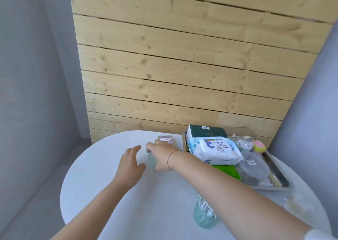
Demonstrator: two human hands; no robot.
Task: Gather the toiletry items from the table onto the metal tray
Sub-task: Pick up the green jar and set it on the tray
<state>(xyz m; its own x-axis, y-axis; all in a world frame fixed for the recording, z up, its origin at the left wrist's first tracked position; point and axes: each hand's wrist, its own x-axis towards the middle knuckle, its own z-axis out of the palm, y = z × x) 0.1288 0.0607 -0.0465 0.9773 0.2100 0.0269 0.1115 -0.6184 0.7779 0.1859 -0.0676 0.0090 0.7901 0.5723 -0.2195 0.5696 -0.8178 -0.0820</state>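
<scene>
A metal tray (279,183) sits at the table's right side. It holds a pack of baby wipes (215,150), a dark green box (206,131), a clear round tub (254,165) and other small items. My right hand (162,157) reaches across to the table's middle, its fingers and thumb curled around a small pale green translucent piece (151,160). My left hand (130,164) hovers just left of it, open, fingers spread. A small purple box (165,140) lies beyond my right hand. A pale green cup of cotton swabs (204,214) stands near me, partly under my right forearm.
The round white table (102,185) stands against a pale wooden slat wall (182,66). Grey walls close in on both sides. A clear box of beads (241,141) and a pink and yellow item (259,146) fill the tray's far corner.
</scene>
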